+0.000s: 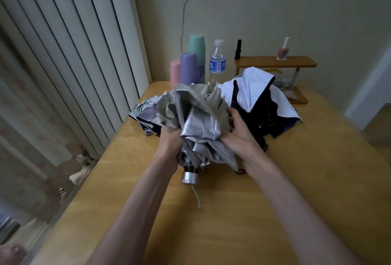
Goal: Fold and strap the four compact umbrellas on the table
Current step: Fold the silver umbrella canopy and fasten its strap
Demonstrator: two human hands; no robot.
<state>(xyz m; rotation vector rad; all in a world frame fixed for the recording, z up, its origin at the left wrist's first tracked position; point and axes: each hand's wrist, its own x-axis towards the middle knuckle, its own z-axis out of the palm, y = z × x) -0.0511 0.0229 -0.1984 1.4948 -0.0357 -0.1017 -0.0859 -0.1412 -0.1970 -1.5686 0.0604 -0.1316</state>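
Over the middle of the tabletop (296, 180) the silver umbrella (198, 120) is held up, collapsed but with its canopy bunched in loose crumples; the left hand (170, 139) grips the fabric low down, just above the handle (189, 178), and the right hand (239, 129) grasps a fold on the canopy's right side. To do this step well, the left should probably steady the shaft while the right draws each panel flat and lays them round one way, since wrapping over crumples would likely leave a bundle too fat to strap. The strap itself I cannot make out. Behind lie a floral umbrella (146, 109) and a navy and white umbrella (258, 95), both loose. Pastel cups (188, 67), a water bottle (217, 61) and a small wooden shelf (275, 61) stand at the back against a cracked wall (317, 10), vertical blinds (74, 53) to the left
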